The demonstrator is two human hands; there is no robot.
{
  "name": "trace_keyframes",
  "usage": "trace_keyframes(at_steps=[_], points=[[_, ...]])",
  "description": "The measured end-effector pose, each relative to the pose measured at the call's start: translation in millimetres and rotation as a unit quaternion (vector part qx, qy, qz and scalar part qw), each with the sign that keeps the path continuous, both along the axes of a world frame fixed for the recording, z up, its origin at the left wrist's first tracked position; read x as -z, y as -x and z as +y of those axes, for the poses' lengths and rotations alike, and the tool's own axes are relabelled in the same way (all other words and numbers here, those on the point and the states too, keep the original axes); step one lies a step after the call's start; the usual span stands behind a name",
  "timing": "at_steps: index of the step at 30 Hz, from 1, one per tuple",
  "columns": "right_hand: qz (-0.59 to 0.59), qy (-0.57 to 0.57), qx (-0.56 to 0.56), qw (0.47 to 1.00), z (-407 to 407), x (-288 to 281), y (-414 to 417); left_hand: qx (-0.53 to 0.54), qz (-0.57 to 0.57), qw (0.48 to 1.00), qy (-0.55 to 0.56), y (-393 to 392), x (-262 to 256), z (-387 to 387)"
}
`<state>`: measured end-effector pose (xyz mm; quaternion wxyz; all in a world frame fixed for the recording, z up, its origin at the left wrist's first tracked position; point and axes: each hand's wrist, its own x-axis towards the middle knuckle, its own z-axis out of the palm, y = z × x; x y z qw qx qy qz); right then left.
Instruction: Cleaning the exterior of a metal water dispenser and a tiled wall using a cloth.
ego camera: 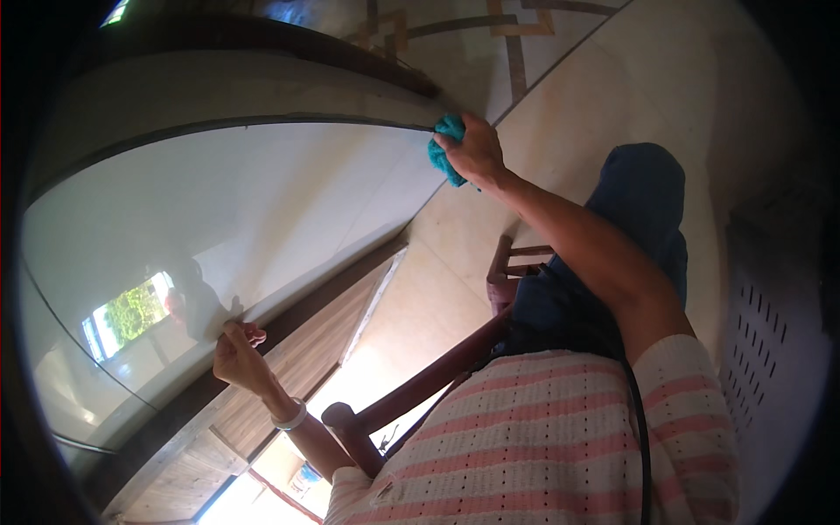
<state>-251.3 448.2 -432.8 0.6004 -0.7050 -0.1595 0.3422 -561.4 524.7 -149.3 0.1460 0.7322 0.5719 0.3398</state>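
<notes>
My right hand (479, 151) grips a crumpled teal cloth (447, 152) at the far end of a dark seam (295, 119), which borders a glossy white panel (315, 190). Part of the cloth is hidden behind my fingers. On the near side, my left hand (241, 354) is at the panel's dark brown border (308, 315), fingers curled and nothing visible in them. A pale bracelet (291, 416) circles that wrist. Reflections of a bright window and a dark silhouette show in the panel.
A dark red-brown wooden chair (420, 377) stands close to my body, and smaller wooden rungs (525, 251) show beyond it. Beige floor tiles (433, 275) run past the panel. To the right is a grey slotted casing (768, 341). A black cord (640, 420) hangs along my side.
</notes>
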Motion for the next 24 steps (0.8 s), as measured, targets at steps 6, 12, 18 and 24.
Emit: trace_keyframes(at_steps=[6, 12, 18, 24], points=[[0.103, 0.022, -0.026, 0.994, -6, -29, -3, -0.011, 0.007, 1.0, 0.003, 2, 1, -2], [0.006, -0.004, 0.0, 1.0, -1, -8, 1, -0.008, 0.01, 1.0, -0.004, 1, 2, -1], [0.11, 0.004, -0.022, 0.994, -8, -39, -6, -0.004, 0.003, 1.0, -0.006, 2, 3, 2], [0.025, -0.009, -0.005, 1.0, -6, -31, -6, 0.008, -0.008, 1.0, -0.007, 5, 5, 3]])
